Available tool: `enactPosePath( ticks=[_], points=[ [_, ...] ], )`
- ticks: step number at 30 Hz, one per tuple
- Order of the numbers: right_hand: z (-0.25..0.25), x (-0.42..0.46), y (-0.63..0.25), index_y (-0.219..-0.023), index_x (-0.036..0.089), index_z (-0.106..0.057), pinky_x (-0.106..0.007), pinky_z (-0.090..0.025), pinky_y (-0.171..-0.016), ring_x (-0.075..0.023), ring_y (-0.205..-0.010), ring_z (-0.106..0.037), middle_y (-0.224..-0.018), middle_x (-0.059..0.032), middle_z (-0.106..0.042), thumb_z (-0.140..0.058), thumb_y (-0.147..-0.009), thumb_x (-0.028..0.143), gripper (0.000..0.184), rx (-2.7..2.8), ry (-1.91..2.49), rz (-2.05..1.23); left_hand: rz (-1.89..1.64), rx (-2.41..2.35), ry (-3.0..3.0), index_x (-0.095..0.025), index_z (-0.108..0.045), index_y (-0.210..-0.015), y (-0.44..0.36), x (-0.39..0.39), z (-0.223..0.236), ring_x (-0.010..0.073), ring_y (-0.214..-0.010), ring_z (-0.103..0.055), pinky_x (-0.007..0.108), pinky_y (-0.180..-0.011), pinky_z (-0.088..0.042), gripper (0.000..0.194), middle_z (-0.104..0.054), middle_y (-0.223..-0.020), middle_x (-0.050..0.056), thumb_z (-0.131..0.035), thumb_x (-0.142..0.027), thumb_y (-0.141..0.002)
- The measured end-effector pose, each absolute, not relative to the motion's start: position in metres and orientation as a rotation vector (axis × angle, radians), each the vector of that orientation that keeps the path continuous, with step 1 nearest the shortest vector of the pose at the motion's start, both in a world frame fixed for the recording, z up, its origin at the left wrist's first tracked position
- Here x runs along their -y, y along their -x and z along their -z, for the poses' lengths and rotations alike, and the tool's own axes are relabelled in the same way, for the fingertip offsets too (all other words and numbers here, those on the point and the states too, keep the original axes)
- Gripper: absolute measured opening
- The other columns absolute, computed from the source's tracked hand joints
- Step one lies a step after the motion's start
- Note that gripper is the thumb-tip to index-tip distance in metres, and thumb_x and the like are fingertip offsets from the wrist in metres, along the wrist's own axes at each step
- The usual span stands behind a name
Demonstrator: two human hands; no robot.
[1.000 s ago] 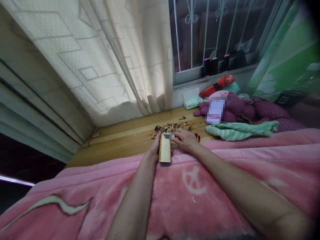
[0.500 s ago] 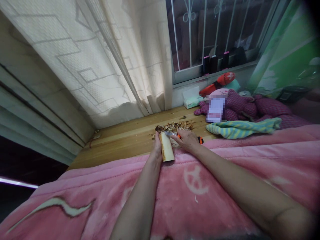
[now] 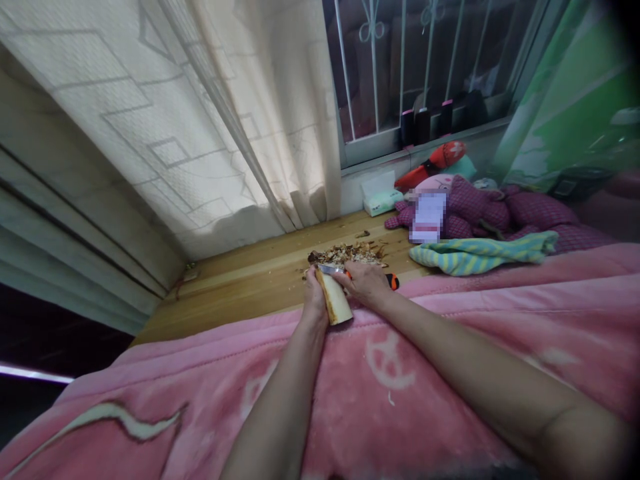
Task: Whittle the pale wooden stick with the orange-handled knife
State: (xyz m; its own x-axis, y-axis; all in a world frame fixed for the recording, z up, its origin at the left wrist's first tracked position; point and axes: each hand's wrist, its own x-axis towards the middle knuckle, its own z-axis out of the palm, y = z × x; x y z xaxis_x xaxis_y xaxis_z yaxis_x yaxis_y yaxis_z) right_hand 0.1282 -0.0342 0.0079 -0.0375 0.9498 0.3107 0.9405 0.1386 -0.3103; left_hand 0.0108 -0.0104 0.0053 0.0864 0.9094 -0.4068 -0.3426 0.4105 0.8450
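Note:
My left hand [image 3: 313,297] is closed around the side of a pale, curved length of what looks like bamboo [image 3: 338,303], with a brown strip along its left edge. The piece tilts with its near end over the pink blanket. In my right hand [image 3: 367,283] is a knife with an orange and black handle [image 3: 393,281]. Its metal blade [image 3: 330,269] lies across the far end of the piece, pointing left toward my left fingers. Beyond both hands, a heap of brown and pale shavings [image 3: 350,254] lies on the wooden surface. My right fingers hide most of the handle.
The pink blanket [image 3: 350,400] covers the near side of the wooden surface [image 3: 240,283]. At right lie a striped cloth [image 3: 485,255], a purple plush toy [image 3: 535,210] and a tissue pack [image 3: 383,201]. Curtains [image 3: 240,133] hang at left, a barred window behind.
The knife blade has shifted left to the far end of the pale piece. That piece has turned slightly, its near end swinging right. The whole view has moved a little.

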Motion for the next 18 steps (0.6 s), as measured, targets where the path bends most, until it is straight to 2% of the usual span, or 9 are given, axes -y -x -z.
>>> enactPosePath(
  ticks=[7,18],
  points=[
    [-0.006,0.028,-0.129,-0.089,0.021,-0.058,-0.026,-0.032,-0.060,-0.0174,-0.075,-0.059,-0.084,-0.0068,-0.066,-0.015,-0.086,0.058,0.058,1.920,1.846,-0.046,-1.076,-1.161,-0.718,-0.016,-0.052,-0.065,-0.014,0.015,-0.004,0.0127,-0.039,-0.050,0.024,-0.044,-0.041,0.047,-0.052,-0.046,0.002,-0.027,-0.055,-0.078],
    [-0.007,0.038,-0.122,-0.083,0.020,-0.058,-0.025,-0.030,-0.057,-0.0165,-0.072,-0.059,-0.081,-0.0054,-0.066,-0.016,-0.084,0.060,0.058,1.982,1.775,-0.018,-1.255,-1.097,-0.598,-0.017,-0.052,-0.073,-0.014,0.014,-0.001,0.0120,-0.045,-0.054,0.023,-0.050,-0.042,0.036,-0.056,-0.055,0.000,-0.038,-0.049,-0.076]
  ],
)
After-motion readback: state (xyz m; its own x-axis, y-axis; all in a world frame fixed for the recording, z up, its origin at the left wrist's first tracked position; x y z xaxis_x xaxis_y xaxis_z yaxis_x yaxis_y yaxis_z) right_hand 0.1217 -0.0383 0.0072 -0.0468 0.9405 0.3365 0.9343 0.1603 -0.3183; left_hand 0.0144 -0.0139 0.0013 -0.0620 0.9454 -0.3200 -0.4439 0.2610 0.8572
